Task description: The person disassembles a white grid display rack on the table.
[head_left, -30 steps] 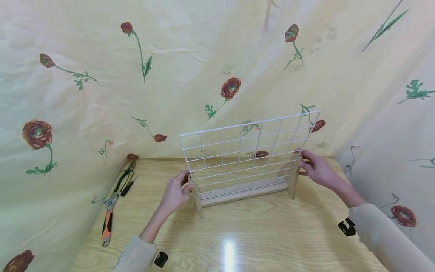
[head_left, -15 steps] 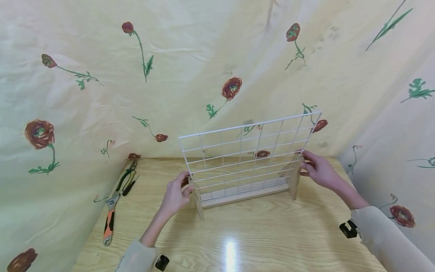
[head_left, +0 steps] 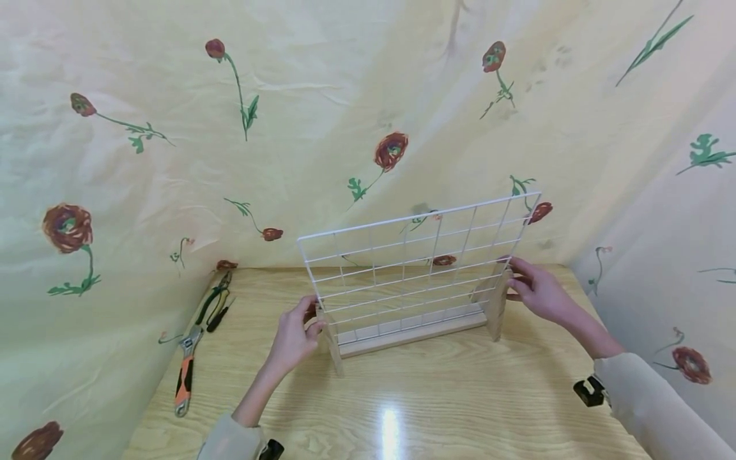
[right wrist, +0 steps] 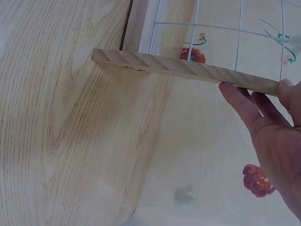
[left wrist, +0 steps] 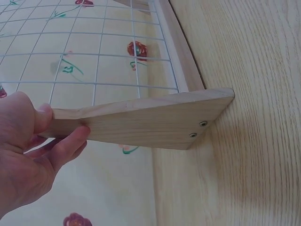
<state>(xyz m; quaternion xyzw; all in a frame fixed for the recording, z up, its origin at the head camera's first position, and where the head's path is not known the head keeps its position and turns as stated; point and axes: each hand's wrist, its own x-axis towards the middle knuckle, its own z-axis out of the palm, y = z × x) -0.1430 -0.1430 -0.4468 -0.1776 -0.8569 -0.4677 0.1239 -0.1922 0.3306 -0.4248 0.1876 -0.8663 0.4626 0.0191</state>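
Note:
A wood-and-wire rack stands on the table with its white wire grid (head_left: pixel 420 216) rising between two wooden side panels. A wooden crossbar (head_left: pixel 414 336) joins the panels low down. In the head view my left hand (head_left: pixel 292 337) pinches the top of the left side panel (left wrist: pixel 141 121), thumb on one edge and fingers beneath in the left wrist view. Two screw heads (left wrist: pixel 203 124) show near that panel's foot. My right hand (head_left: pixel 539 291) holds the upper end of the right side panel (right wrist: pixel 183 70) between thumb and fingers. The grid's side wires run close to both hands.
Pliers (head_left: pixel 214 299), a small black-handled tool (head_left: pixel 218 321) and an adjustable wrench (head_left: pixel 184 377) with an orange and black handle lie along the table's left edge. Flower-print cloth (head_left: pixel 322 160) hangs behind the table (head_left: pixel 448 396) and at both sides.
The rack's left end has shifted slightly toward me and left, and my left hand with it. The right hand keeps its hold, almost still.

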